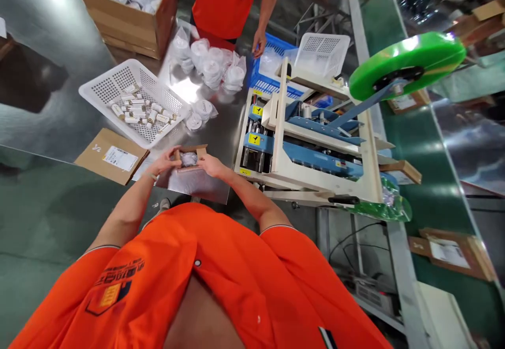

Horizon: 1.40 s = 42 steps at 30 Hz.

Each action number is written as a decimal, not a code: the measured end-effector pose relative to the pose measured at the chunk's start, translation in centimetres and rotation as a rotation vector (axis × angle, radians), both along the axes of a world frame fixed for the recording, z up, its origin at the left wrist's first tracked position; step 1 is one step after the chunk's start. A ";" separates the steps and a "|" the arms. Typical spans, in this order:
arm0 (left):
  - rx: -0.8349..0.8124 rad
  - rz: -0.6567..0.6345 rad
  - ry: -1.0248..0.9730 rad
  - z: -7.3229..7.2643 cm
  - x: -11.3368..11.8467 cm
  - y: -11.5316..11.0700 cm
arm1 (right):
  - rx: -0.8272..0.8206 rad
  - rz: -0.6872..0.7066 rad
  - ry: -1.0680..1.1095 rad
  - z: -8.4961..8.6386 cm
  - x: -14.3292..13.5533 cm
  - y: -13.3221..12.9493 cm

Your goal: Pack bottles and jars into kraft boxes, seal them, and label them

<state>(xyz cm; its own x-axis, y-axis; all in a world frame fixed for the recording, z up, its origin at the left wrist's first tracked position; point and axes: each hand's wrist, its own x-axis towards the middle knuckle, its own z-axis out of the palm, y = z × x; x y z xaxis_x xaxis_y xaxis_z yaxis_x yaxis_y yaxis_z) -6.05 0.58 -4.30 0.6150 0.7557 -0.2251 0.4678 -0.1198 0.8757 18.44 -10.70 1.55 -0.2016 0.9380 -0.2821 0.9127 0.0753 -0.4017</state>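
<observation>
Holding the small open carton (188,169) at opposite ends, the person's left hand (170,161) and right hand (211,165) are closed on its cardboard. The carton, containing a wrapped item (189,159), is near the white basket (106,91), on the person's side.

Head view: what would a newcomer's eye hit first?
Likely the bright green roll, upper right on a blue arm. Then the white basket of small bottles, upper left on the metal table. Nearer the wearer, left hand and right hand hold a small open box.
</observation>
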 end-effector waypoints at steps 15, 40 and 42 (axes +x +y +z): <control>0.243 0.061 0.129 1.9 1.8 0.6 | 0.226 -0.154 -0.239 -1.9 -1.3 2.7; 0.662 -0.285 0.821 1.8 4.1 -4.7 | 0.137 -0.255 -0.102 -6.1 -0.9 -0.5; 0.675 -0.279 0.826 1.7 4.2 -4.7 | 0.141 -0.264 -0.095 -6.2 -0.9 -0.5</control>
<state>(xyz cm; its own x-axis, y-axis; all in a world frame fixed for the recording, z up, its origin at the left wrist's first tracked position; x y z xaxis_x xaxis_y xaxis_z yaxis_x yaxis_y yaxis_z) -1.86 -4.14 -2.55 0.6333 0.7360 -0.2391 0.7611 -0.6483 0.0202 17.56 -11.18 -4.70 0.0755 0.9855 -0.1518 0.9410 -0.1208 -0.3161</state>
